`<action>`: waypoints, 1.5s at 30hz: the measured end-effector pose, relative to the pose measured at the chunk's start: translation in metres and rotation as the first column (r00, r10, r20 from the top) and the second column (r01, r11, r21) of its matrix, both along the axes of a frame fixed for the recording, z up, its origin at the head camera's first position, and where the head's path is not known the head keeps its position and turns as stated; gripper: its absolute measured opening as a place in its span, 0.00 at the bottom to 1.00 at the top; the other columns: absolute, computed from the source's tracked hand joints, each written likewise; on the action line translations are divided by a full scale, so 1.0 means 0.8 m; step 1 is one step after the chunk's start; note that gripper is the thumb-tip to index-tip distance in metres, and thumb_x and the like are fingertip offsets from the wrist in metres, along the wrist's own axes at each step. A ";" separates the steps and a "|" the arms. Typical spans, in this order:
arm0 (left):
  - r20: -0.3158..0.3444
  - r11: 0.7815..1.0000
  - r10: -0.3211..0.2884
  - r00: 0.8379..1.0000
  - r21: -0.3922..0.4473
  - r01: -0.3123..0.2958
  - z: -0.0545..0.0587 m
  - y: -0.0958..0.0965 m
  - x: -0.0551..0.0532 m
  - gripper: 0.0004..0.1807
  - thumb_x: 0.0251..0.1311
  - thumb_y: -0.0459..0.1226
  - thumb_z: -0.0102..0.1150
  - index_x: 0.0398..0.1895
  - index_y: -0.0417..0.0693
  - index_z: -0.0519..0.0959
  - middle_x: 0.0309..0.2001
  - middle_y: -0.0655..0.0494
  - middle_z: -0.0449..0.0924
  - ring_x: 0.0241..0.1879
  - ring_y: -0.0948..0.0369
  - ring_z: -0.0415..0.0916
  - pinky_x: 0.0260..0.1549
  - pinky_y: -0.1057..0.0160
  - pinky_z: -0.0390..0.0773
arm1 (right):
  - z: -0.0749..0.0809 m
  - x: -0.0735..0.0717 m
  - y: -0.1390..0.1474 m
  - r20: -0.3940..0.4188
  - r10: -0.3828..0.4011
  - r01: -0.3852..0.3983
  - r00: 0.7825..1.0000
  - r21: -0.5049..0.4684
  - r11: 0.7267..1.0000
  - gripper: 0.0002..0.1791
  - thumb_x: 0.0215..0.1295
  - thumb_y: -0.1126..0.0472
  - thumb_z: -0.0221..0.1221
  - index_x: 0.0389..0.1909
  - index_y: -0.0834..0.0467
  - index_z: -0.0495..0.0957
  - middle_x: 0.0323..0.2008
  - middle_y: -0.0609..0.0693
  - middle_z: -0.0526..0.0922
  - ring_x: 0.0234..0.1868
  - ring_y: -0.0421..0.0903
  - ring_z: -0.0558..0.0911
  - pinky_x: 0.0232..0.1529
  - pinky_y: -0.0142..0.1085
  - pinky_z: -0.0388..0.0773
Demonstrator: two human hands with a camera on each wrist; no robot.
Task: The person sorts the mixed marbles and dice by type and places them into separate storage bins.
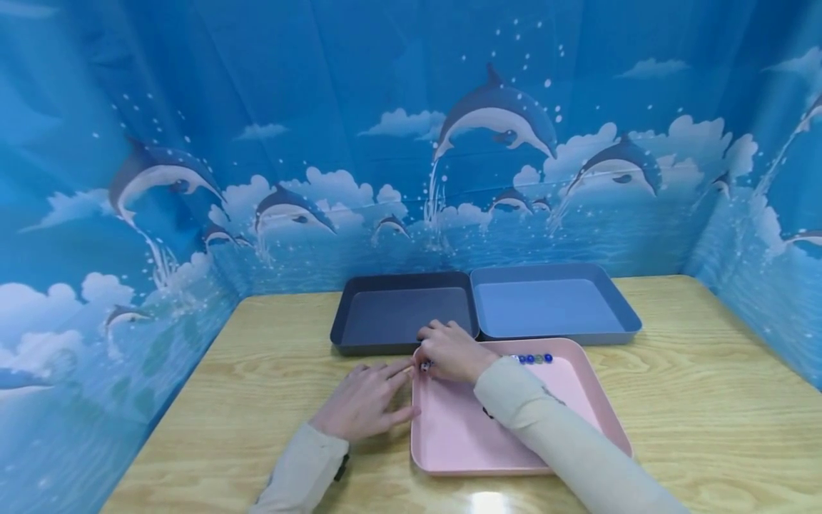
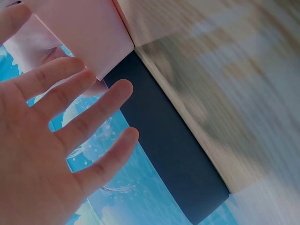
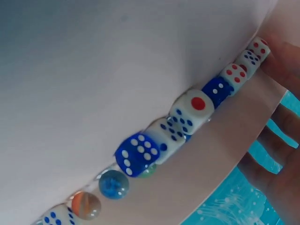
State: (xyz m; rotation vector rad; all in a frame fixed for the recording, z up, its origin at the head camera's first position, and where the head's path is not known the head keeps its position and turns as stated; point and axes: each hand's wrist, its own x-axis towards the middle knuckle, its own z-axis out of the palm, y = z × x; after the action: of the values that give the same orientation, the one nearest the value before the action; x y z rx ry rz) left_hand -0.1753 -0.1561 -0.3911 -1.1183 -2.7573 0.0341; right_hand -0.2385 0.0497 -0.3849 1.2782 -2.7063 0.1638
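Note:
My right hand (image 1: 452,351) reaches over the back left corner of a pink tray (image 1: 475,442). In the right wrist view, a digit of it touches a white die (image 3: 259,48) with red pips at the corner end of a row along the tray wall. The row also holds a blue die (image 3: 137,154), other white dice, a blue marble (image 3: 114,184) and an orange-streaked marble (image 3: 86,205). I cannot tell whether the right hand pinches the end die. My left hand (image 1: 362,401) is spread beside the tray's left side, fingertips right at the rim.
A black tray (image 1: 404,348) and a blue tray (image 1: 552,300) stand side by side behind the pink one. More beads or marbles (image 1: 538,359) line its back wall. A dolphin-print curtain (image 1: 385,107) encloses the wooden table (image 1: 706,400).

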 end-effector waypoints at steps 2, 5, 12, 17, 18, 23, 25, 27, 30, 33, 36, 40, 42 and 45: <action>0.011 1.000 0.003 1.000 -0.003 -0.003 0.000 0.000 0.000 0.33 0.68 0.59 0.56 0.66 0.47 0.78 0.68 0.51 0.74 0.55 0.50 0.80 0.49 0.45 0.82 | 0.000 0.000 -0.003 0.004 -0.005 0.005 1.000 0.008 1.000 0.06 0.58 0.59 0.73 0.37 0.49 0.91 0.47 0.53 0.85 0.51 0.53 0.79 0.45 0.49 0.80; 0.025 1.000 0.005 1.000 0.002 -0.005 0.001 0.001 0.000 0.33 0.68 0.59 0.57 0.66 0.47 0.78 0.68 0.50 0.74 0.56 0.49 0.80 0.49 0.44 0.81 | 0.000 0.000 -0.006 0.014 -0.022 0.022 1.000 0.024 0.999 0.05 0.58 0.59 0.73 0.36 0.50 0.90 0.43 0.50 0.84 0.46 0.51 0.79 0.42 0.48 0.79; 0.032 1.000 0.010 0.999 0.000 -0.010 0.001 0.000 0.000 0.32 0.69 0.59 0.56 0.66 0.48 0.78 0.69 0.51 0.73 0.56 0.50 0.80 0.49 0.44 0.81 | -0.001 -0.001 -0.014 -0.002 -0.052 0.052 0.999 0.054 0.997 0.03 0.58 0.60 0.73 0.33 0.51 0.89 0.38 0.48 0.82 0.42 0.49 0.77 0.39 0.44 0.78; 0.041 1.000 0.013 0.999 -0.006 -0.013 0.002 0.001 -0.001 0.33 0.69 0.58 0.56 0.67 0.48 0.77 0.69 0.51 0.73 0.56 0.50 0.79 0.49 0.44 0.81 | 0.000 0.000 -0.016 -0.014 -0.063 0.064 0.998 0.064 0.996 0.02 0.58 0.61 0.73 0.32 0.51 0.90 0.40 0.49 0.83 0.43 0.50 0.78 0.41 0.45 0.79; 0.041 1.000 0.012 0.999 -0.005 -0.012 0.002 0.001 -0.001 0.33 0.69 0.58 0.56 0.68 0.48 0.76 0.69 0.51 0.72 0.56 0.49 0.80 0.49 0.44 0.81 | 0.000 0.000 -0.016 -0.012 -0.067 0.068 0.998 0.066 0.996 0.02 0.58 0.61 0.73 0.32 0.51 0.90 0.41 0.50 0.83 0.43 0.50 0.78 0.42 0.46 0.80; 0.037 1.000 0.005 0.999 0.000 -0.005 0.001 0.002 -0.002 0.33 0.69 0.58 0.57 0.68 0.47 0.76 0.69 0.50 0.72 0.56 0.49 0.80 0.49 0.44 0.82 | 0.001 0.000 -0.017 -0.003 -0.094 0.094 0.996 0.086 0.992 0.02 0.58 0.61 0.73 0.32 0.51 0.89 0.44 0.51 0.84 0.46 0.51 0.79 0.45 0.49 0.80; 0.039 1.000 0.007 0.999 0.001 -0.007 0.001 0.002 -0.002 0.33 0.69 0.59 0.56 0.68 0.47 0.76 0.69 0.50 0.72 0.56 0.49 0.80 0.49 0.44 0.82 | 0.001 0.000 -0.018 -0.001 -0.100 0.100 0.995 0.092 0.991 0.02 0.58 0.60 0.72 0.32 0.51 0.89 0.45 0.52 0.84 0.47 0.52 0.79 0.46 0.50 0.80; 0.043 1.000 0.011 0.999 -0.001 -0.011 0.001 0.002 -0.001 0.33 0.69 0.59 0.56 0.67 0.48 0.77 0.69 0.50 0.72 0.56 0.49 0.80 0.49 0.44 0.81 | 0.000 -0.001 -0.018 -0.004 -0.103 0.103 0.995 0.097 0.990 0.02 0.59 0.60 0.72 0.32 0.51 0.89 0.45 0.52 0.84 0.47 0.52 0.79 0.47 0.50 0.80; 0.049 1.000 0.016 0.999 -0.004 -0.015 0.001 0.002 0.000 0.33 0.70 0.58 0.56 0.67 0.47 0.77 0.69 0.50 0.72 0.56 0.49 0.80 0.49 0.44 0.81 | -0.002 0.000 -0.018 -0.003 -0.099 0.098 0.995 0.118 0.988 0.02 0.61 0.60 0.71 0.35 0.51 0.89 0.44 0.51 0.83 0.47 0.51 0.79 0.46 0.49 0.80; 0.048 1.000 0.016 0.999 -0.007 -0.016 0.002 0.002 0.001 0.33 0.70 0.59 0.55 0.68 0.47 0.76 0.69 0.50 0.72 0.56 0.49 0.80 0.49 0.44 0.82 | -0.002 0.001 -0.017 -0.007 -0.084 0.084 0.996 0.132 0.988 0.03 0.62 0.60 0.70 0.36 0.50 0.90 0.45 0.51 0.83 0.46 0.51 0.78 0.46 0.48 0.80; 0.038 1.000 0.014 0.999 -0.004 -0.014 0.002 0.002 0.001 0.33 0.70 0.59 0.55 0.67 0.47 0.76 0.69 0.49 0.73 0.56 0.49 0.80 0.49 0.44 0.82 | 0.005 0.002 -0.015 -0.001 -0.071 0.070 0.998 0.123 0.990 0.04 0.62 0.59 0.71 0.37 0.50 0.91 0.50 0.52 0.83 0.50 0.51 0.78 0.48 0.48 0.79; 0.027 1.000 0.012 1.000 -0.001 -0.012 0.001 0.001 0.000 0.32 0.69 0.58 0.56 0.67 0.47 0.77 0.68 0.49 0.73 0.55 0.49 0.80 0.48 0.44 0.82 | 0.022 -0.001 -0.012 0.014 -0.068 0.066 0.998 0.100 0.993 0.05 0.62 0.58 0.71 0.38 0.52 0.91 0.57 0.55 0.81 0.56 0.53 0.77 0.52 0.50 0.79; 0.027 1.000 0.012 1.000 -0.002 -0.012 0.001 0.001 0.000 0.32 0.69 0.59 0.56 0.67 0.47 0.77 0.68 0.49 0.73 0.55 0.49 0.80 0.48 0.44 0.82 | 0.030 -0.004 -0.010 0.022 -0.066 0.063 0.998 0.085 0.994 0.05 0.62 0.58 0.72 0.37 0.54 0.90 0.58 0.56 0.81 0.57 0.55 0.77 0.52 0.51 0.78; 0.026 1.000 0.010 1.000 -0.003 -0.010 0.000 0.000 -0.001 0.33 0.69 0.59 0.55 0.67 0.47 0.77 0.68 0.50 0.73 0.55 0.49 0.81 0.48 0.44 0.82 | 0.040 -0.007 -0.006 0.027 -0.058 0.055 0.998 0.076 0.996 0.08 0.61 0.57 0.72 0.37 0.57 0.90 0.59 0.58 0.80 0.59 0.57 0.77 0.53 0.53 0.78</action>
State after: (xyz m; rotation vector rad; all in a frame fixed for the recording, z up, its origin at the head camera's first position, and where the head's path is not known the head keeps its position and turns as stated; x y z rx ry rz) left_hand -0.1759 -0.1557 -0.3912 -1.1133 -2.7866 0.0251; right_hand -0.2444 0.0451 -0.3530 1.2260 -2.7948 0.0759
